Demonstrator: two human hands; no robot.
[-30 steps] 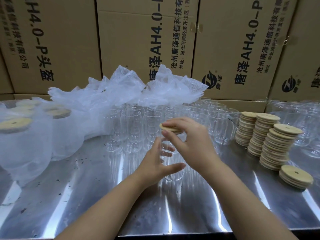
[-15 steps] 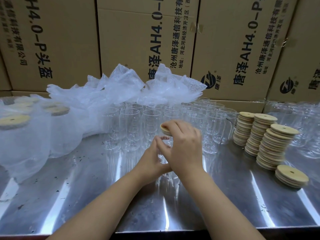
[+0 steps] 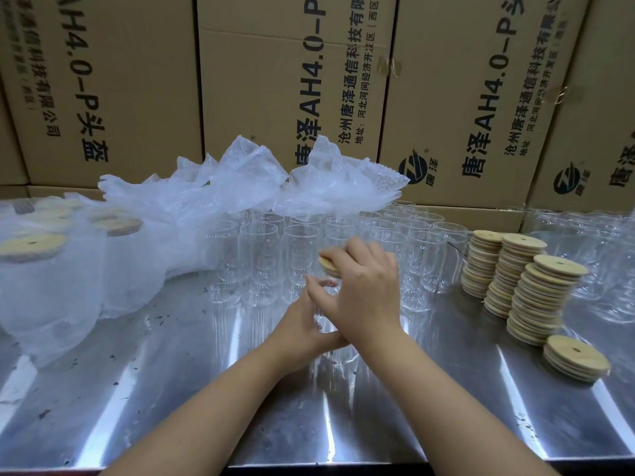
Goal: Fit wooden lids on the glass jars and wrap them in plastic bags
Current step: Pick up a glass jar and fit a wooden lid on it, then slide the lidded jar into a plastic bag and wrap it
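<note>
A clear glass jar [image 3: 335, 352] stands on the steel table [image 3: 171, 389] in front of me. My left hand [image 3: 302, 324] grips its side, fingers curled round the glass. My right hand [image 3: 364, 290] lies over the jar's mouth and holds a round wooden lid [image 3: 328, 264] on top of it, the lid tilted and mostly hidden under the fingers. Behind stand several empty jars [image 3: 261, 259] in rows. Stacks of wooden lids [image 3: 529, 286] rise at the right.
Crumpled plastic bags [image 3: 240, 187] lie on the back jars. Bagged, lidded jars [image 3: 44, 280] crowd the left. More glassware [image 3: 604, 255] sits far right, and a short lid pile [image 3: 575, 359] lies near it. Cardboard boxes [image 3: 292, 80] wall off the back.
My right hand came down with the lid onto the jar's mouth. My left hand closed round the jar's side.
</note>
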